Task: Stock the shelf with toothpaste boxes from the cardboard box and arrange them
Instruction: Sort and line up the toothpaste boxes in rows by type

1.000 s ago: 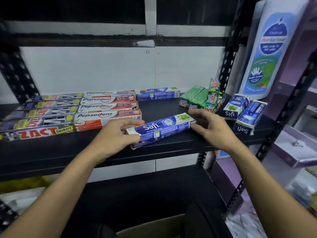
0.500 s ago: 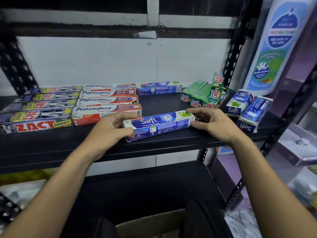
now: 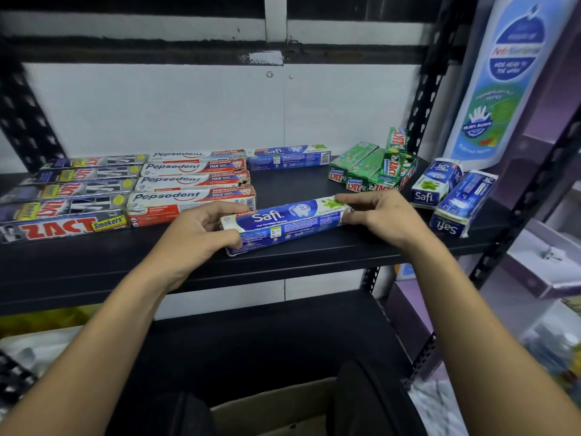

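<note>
The Safi box [image 3: 286,225] now sits squarer to the shelf [image 3: 314,256] edge than a second ago, closer to the Pepsodent row [image 3: 191,199]. The fingers of the left hand [image 3: 195,234] and right hand [image 3: 380,218] pinch its two ends. Alignment judged unfinished.

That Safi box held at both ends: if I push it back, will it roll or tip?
Unlikely to roll: the Safi box is flat-sided and lies flat on the shelf. Probably light, since left hand and right hand pinch its ends. Thin card may dent.

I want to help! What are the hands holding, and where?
A blue Safi box: left hand grips its left end, right hand pinches its right end.
</note>
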A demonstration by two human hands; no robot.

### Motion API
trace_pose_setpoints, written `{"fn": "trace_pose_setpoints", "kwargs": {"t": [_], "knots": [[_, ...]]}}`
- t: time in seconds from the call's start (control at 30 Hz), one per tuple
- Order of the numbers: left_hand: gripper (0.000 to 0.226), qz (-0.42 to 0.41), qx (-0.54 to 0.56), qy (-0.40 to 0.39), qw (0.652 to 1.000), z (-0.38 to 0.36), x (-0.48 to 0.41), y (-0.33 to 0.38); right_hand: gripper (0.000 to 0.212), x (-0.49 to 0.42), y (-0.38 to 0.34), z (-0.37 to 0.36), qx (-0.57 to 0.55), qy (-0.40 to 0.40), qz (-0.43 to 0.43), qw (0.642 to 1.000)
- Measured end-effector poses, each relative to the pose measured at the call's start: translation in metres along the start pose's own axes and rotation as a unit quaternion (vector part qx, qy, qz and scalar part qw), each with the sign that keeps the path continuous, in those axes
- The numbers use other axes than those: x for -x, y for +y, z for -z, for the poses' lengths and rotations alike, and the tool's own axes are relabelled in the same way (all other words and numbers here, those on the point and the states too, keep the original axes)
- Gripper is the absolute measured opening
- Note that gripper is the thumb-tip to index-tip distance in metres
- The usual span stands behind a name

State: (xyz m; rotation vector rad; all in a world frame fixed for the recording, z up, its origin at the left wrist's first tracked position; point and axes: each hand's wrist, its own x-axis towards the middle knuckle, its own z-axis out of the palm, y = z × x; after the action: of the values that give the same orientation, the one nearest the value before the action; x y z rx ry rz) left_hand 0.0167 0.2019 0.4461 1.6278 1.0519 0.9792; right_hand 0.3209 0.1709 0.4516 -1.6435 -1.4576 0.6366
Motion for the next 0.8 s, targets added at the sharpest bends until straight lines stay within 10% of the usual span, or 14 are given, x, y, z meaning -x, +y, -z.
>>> {"fn": "trace_pose_setpoints", "kwargs": {"t": [0.8], "knots": [[0.051, -0.002, -0.006, 0.004, 1.0, -0.0023, 0.0011, 0.0013, 0.043, -0.0105, 0.0024, -0.0105, -0.06, 0.034, -0.052, 0.996]]}}
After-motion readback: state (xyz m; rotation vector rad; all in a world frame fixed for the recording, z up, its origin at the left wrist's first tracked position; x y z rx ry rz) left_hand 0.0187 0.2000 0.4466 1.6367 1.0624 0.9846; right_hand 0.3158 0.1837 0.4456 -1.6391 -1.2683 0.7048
